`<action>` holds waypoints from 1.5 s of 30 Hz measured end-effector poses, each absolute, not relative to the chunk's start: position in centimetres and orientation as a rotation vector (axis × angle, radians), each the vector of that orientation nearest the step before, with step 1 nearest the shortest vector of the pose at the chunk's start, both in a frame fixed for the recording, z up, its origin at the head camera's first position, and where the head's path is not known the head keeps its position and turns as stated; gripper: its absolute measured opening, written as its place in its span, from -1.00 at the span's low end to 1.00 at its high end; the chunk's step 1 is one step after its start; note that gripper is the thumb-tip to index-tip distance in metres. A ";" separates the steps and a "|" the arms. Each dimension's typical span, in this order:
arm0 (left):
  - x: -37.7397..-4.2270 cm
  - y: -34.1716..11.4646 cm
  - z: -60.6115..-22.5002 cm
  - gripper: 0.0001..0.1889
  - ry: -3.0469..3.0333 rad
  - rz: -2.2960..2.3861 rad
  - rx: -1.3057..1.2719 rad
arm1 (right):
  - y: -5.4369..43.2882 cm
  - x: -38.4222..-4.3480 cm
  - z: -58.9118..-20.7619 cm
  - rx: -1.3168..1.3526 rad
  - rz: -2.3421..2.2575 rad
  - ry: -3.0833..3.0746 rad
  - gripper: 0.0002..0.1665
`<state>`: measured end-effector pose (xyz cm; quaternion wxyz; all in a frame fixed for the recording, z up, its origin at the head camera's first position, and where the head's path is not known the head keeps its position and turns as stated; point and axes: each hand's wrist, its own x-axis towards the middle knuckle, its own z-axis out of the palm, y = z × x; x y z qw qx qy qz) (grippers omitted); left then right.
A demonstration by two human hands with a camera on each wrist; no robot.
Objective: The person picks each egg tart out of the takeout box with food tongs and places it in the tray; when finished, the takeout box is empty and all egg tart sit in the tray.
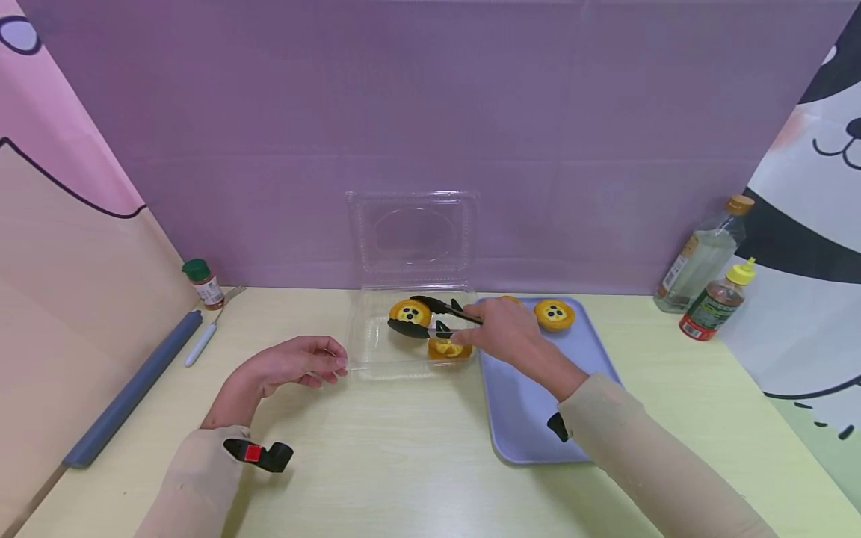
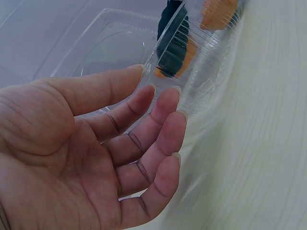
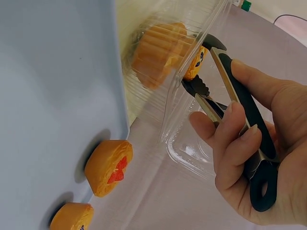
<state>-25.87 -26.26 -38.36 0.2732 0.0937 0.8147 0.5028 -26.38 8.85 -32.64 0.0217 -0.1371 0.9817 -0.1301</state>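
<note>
My right hand [image 1: 504,325] grips black-handled tongs [image 3: 247,96] over a hinged clear plastic container [image 1: 370,347]. The tongs' dark tips lie on either side of an egg tart [image 1: 407,308] topped with dark berries, inside the container's left part. A second tart [image 1: 449,350], with a yellow topping, sits in the right front corner, partly under the tongs. At the container's left rim is my left hand [image 1: 303,361]. Its thumb and index fingertip pinch the rim in the left wrist view, the other fingers bent loosely below. The container's lid [image 1: 417,232] stands upright at the back.
Right of the container lies a lavender tray [image 1: 518,418] carrying a berry tart [image 1: 554,315] and a red-topped tart [image 3: 109,167]. A clear bottle [image 1: 702,258] and a yellow-capped bottle [image 1: 718,302] stand far right. On the left are a green-lidded jar [image 1: 205,284], a white-handled utensil [image 1: 201,344] and a blue-grey roll [image 1: 134,388].
</note>
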 end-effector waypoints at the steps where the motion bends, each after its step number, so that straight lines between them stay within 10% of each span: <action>1: -25.9 -26.3 -38.4 -0.68 2.192 1.353 0.254 | 8.9 -26.3 -32.6 -0.429 -0.417 3.042 -0.28; 45: -25.9 -26.4 -38.3 -0.68 2.201 1.345 0.256 | 19.6 -19.7 -29.9 -0.400 -0.615 3.119 -0.22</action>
